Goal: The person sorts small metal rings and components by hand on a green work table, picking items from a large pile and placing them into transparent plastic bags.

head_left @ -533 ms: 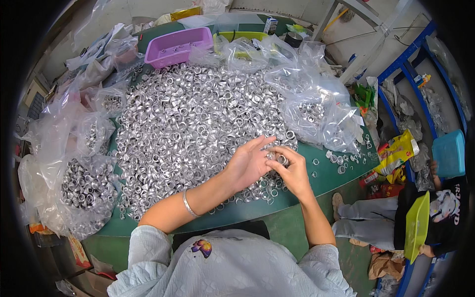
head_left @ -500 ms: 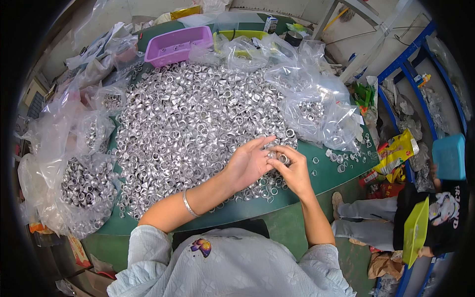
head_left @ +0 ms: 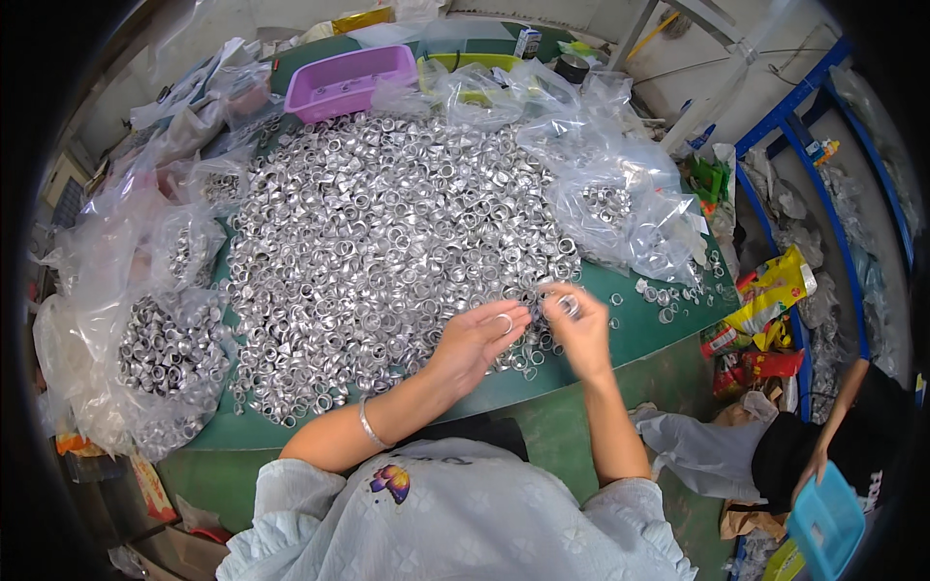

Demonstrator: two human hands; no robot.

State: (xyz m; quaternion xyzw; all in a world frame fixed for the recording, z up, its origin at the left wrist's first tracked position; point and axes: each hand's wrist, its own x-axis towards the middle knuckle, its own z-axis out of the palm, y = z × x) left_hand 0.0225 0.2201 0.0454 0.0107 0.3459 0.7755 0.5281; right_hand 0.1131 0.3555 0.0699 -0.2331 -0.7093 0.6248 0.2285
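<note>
1. We see a silver-coloured ring (head_left: 505, 322) on the upturned left hand (head_left: 477, 344), near the thumb; the hand lies open with its fingers stretched out, and we cannot tell whether the thumb presses on the ring.
2. Just beside it, the right hand (head_left: 581, 334) is bent round a few shiny rings (head_left: 569, 306); motion blur keeps us from counting them; the two hands are near each other but apart.
3. Both hands are over the near right part of a broad heap of metal rings (head_left: 387, 242); the heap covers much of a green table (head_left: 635, 334), and more loose pieces (head_left: 668, 300) lie toward its right edge.
4. On the left we find a clear plastic bag (head_left: 73, 353) with darker metal pieces in it; on the right, clear bags (head_left: 668, 228) rest against the heap.
5. Behind the heap stand a purple basin (head_left: 334, 108) with a few small pieces inside, and a yellow-green basin (head_left: 475, 62), partly covered by plastic.
6. To the right, beside a blue rack (head_left: 812, 184), we see a co-worker (head_left: 804, 465) in a dark top; that person holds a light-blue tray (head_left: 826, 523).
</note>
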